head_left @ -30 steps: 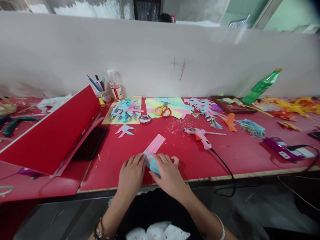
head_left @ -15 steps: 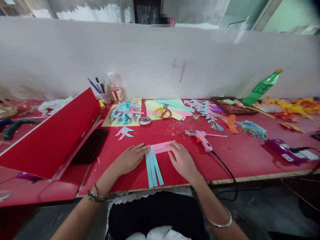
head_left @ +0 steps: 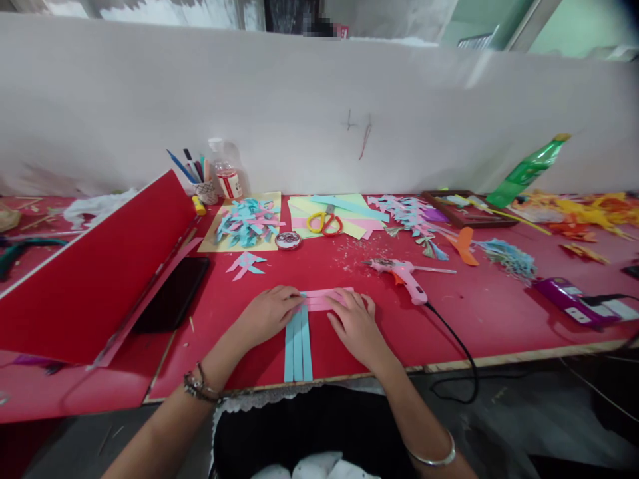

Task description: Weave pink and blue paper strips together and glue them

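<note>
Blue paper strips (head_left: 298, 349) run down toward the table's front edge, side by side. Pink paper strips (head_left: 315, 301) extend rightward from their upper end, where the two colours meet and overlap. My left hand (head_left: 269, 313) holds that crossing, fingers pressed together with thumb and fingertips on the paper; the fingers partly hide it. Over the pink strips lies my right hand (head_left: 354, 324), fingers spread and fingertips touching the paper. Just beyond my left hand is a small woven pink and blue paper piece (head_left: 245, 265).
A pink glue gun (head_left: 407, 276) with a black cable lies to the right. Behind are scissors (head_left: 327, 221), a round tin (head_left: 288, 241) and a heap of folded paper pieces (head_left: 249, 223). At left, a red board (head_left: 110, 273) leans over a black phone (head_left: 174, 296).
The blue strips have come closer together and straighter, and the pink strips now show as separate parallel bands. My right hand has shifted slightly left and down, fingers more spread.
</note>
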The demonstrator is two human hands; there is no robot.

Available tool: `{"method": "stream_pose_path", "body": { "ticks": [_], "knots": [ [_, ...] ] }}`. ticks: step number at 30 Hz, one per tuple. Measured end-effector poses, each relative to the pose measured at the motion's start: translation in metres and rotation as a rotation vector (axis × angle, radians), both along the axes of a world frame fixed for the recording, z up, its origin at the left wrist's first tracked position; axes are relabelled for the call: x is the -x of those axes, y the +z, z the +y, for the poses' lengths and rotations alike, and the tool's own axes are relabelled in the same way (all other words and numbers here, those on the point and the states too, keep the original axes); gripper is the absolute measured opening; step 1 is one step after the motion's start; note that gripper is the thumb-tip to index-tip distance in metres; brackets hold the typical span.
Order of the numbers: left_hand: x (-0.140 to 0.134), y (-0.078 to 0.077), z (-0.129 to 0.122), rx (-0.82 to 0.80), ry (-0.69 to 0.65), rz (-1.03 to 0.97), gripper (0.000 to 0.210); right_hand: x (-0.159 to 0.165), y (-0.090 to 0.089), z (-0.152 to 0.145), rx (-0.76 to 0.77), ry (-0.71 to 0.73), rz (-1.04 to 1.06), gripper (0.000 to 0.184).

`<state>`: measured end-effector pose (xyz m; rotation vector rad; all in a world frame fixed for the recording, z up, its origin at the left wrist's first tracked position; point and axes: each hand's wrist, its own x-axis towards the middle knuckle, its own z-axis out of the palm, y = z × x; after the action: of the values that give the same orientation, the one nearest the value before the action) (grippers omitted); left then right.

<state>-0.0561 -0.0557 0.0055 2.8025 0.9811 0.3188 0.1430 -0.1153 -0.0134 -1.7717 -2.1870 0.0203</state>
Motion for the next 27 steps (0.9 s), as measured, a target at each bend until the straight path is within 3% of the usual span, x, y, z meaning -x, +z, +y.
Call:
{"method": "stream_pose_path", "body": {
  "ticks": [8,16,27],
  "knots": [
    [0.001,0.001,0.001,-0.01,-0.025,0.056,0.034,0.0,0.005,-0.001,-0.015,-0.146,-0.005,0.032],
    [0.001,-0.003,0.001,-0.002,-0.011,0.057,0.043,0.018,-0.001,-0.008,0.051,-0.279,-0.139,0.046],
    [0.001,-0.001,0.001,0.013,-0.027,0.038,0.043,0.023,-0.001,-0.01,-0.067,-0.15,-0.074,0.04]
  ]
}}
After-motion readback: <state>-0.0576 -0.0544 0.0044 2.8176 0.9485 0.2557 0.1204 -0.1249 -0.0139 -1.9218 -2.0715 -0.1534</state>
